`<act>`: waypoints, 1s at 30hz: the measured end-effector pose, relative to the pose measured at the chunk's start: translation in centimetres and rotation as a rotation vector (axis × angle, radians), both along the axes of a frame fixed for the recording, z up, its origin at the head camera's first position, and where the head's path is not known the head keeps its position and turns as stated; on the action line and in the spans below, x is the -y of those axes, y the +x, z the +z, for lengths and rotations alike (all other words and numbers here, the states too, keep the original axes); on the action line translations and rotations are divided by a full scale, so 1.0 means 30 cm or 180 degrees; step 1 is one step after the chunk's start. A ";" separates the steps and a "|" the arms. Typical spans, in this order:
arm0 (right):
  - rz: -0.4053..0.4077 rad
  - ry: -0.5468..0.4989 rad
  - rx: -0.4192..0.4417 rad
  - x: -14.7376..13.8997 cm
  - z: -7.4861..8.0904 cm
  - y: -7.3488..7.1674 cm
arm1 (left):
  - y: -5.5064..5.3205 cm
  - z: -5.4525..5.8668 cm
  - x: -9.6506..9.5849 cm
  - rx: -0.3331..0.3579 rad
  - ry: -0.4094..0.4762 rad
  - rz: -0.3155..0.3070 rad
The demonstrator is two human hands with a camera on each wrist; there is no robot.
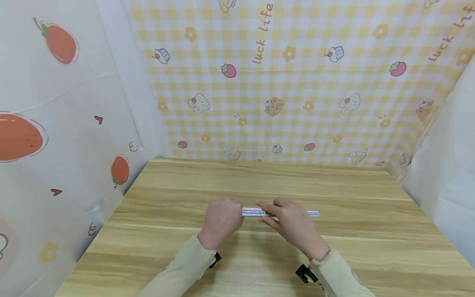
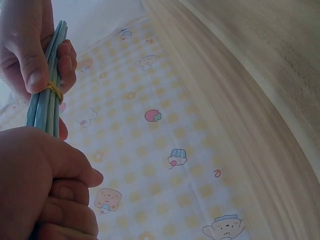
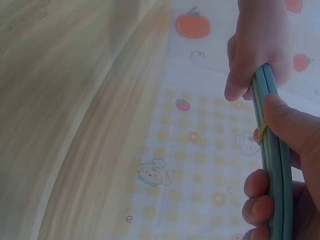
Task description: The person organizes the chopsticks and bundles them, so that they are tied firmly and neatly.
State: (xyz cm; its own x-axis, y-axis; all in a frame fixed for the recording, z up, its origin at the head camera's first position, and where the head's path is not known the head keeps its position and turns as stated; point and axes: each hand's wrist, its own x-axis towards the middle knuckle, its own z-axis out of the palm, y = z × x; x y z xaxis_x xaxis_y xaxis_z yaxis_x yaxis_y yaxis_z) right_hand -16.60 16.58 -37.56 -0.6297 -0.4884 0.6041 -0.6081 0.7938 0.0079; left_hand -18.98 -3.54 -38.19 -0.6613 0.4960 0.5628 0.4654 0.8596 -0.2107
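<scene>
A bundle of slim pencil-like sticks (image 1: 253, 212), pale pink, lilac and blue-green, lies crosswise between the two hands above the table. Around it runs a yellow rubber band (image 3: 262, 131). My left hand (image 1: 224, 218) is a fist closed round the left end, hiding that end. On the other side my right hand (image 1: 292, 225) holds the bundle, its thumb and fingers on opposite sides. In the left wrist view, the right thumb (image 2: 34, 75) presses the sticks right at the band. The sticks' right ends stick out past the right hand.
Beneath the hands is a wood-grain table (image 1: 178, 177). A yellow checked cloth (image 1: 297, 82) hangs behind its back edge, and a white cloth printed with fruit (image 1: 70, 95) hangs at the left. A plain white sheet (image 1: 452, 144) borders the right side.
</scene>
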 end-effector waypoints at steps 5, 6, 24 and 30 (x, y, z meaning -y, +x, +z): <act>-0.0049 0.0057 -0.0042 0.004 -0.005 -0.006 | -0.001 0.001 -0.002 -0.0015 -0.0008 0.0008; -0.0038 0.0073 -0.0046 0.004 -0.006 -0.007 | -0.002 0.000 -0.002 -0.0011 -0.0008 0.0008; -0.0203 0.0100 0.0379 -0.052 -0.018 0.013 | -0.011 -0.021 0.019 0.0013 0.0052 -0.0021; -0.0167 0.0036 0.0662 -0.065 -0.027 0.016 | -0.016 -0.039 0.019 0.0245 -0.0005 -0.0046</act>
State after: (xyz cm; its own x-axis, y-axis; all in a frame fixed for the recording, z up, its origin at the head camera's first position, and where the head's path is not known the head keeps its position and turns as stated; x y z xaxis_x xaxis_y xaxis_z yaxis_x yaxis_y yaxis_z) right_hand -16.12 18.53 -38.38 -0.7649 -0.4576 0.4533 -0.5554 0.8250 -0.1044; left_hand -19.47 -4.12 -39.37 -0.6953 0.5065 0.5099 0.4925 0.8525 -0.1752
